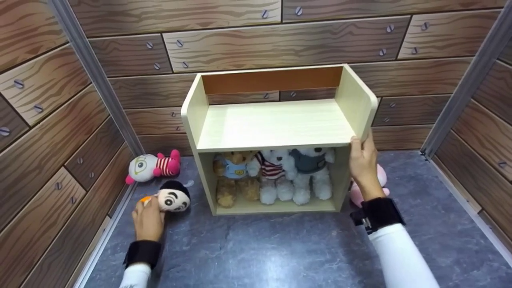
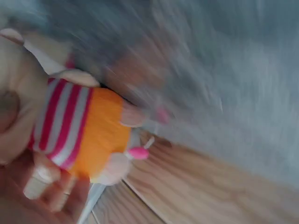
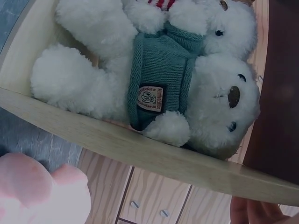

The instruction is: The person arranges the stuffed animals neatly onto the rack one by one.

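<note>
My left hand (image 1: 149, 220) grips a plush doll (image 1: 174, 197) by its body, low over the floor at the left. The doll has a black-topped head, and the left wrist view shows its striped top and orange shorts (image 2: 105, 130). My right hand (image 1: 363, 166) holds the right side panel of a pale wooden shelf (image 1: 276, 124); fingers (image 3: 257, 212) show at the panel's outer side. Inside the lower compartment sit a brown bear (image 1: 236, 170) in blue, a white bear (image 1: 273, 171) in stripes and another white bear (image 3: 163, 74) in a green knit top.
A pink-and-white plush toy (image 1: 154, 166) lies on the floor by the left wall. Behind my right wrist, a pink plush toy (image 1: 382, 176) sits beside the shelf. Wood-patterned walls (image 1: 280, 46) enclose the grey floor (image 1: 256, 248) on three sides.
</note>
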`<state>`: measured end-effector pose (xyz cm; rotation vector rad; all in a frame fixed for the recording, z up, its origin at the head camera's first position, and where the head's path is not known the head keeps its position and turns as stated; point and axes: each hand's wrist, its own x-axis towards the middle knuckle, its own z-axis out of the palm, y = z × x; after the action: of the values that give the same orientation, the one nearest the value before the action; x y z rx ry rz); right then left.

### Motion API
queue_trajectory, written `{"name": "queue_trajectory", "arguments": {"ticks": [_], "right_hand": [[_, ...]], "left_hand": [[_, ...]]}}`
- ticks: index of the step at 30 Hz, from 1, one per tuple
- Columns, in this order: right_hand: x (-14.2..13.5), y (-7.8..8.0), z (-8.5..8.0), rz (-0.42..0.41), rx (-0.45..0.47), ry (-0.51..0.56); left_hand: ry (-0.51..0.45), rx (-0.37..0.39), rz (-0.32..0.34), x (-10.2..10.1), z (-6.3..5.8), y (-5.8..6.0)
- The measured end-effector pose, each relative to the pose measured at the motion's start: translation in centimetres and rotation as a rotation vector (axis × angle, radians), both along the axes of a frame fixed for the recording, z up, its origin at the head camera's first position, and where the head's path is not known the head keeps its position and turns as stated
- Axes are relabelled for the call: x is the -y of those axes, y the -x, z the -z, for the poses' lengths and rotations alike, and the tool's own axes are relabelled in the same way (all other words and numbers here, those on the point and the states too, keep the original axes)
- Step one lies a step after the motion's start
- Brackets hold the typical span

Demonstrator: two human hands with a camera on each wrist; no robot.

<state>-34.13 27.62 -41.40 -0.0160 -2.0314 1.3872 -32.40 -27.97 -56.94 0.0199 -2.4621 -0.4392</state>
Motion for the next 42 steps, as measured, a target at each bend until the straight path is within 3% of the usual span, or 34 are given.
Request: {"name": "queue_trajectory", "arguments": {"ticks": [3, 6, 11, 16, 21, 24, 27, 32, 38, 42], "right_hand": [[0.2, 0.1, 0.2, -0.001, 0.013, 0.004], [0.3, 0.1, 0.3, 0.010, 0.030, 0.007], [0.3, 0.1, 0.3, 0.019, 0.058, 0.007], [0.1, 0.1, 0.0, 0.040, 0.054, 0.016], [-0.2, 0.0, -0.2, 0.045, 0.051, 0.018], [-0.3, 0.0, -0.2, 0.045, 0.054, 0.010], [-0.3, -0.1, -0.3, 0.042, 0.064, 0.013], [-0.2, -0.1, -0.3, 0.033, 0.069, 0.018], [0.3, -0.1, -0.2, 0.022, 0.057, 0.036], [0.4, -0.2, -0.3, 0.020, 0.060, 0.039]], "left_hand": [[-0.160, 0.029, -0.011, -0.3, -1.6, -1.5], [-0.281, 0.044, -0.015, -1.2, -4.0, -2.9], [-0.356, -0.088, 0.026, -3.6, -8.9, -5.4], [-0.385, -0.190, 0.031, -7.5, -14.8, -8.0], [-0.465, -0.282, 0.100, -11.5, -20.1, -9.0], [-0.499, -0.338, 0.170, -13.7, -23.0, -8.2], [-0.491, -0.366, 0.229, -15.9, -25.5, -6.4], [-0.471, -0.301, 0.279, -19.1, -29.0, -2.5], [-0.423, -0.034, 0.127, -21.9, -32.2, 2.3], [-0.466, 0.080, 0.071, -22.7, -32.6, 5.8]]}}
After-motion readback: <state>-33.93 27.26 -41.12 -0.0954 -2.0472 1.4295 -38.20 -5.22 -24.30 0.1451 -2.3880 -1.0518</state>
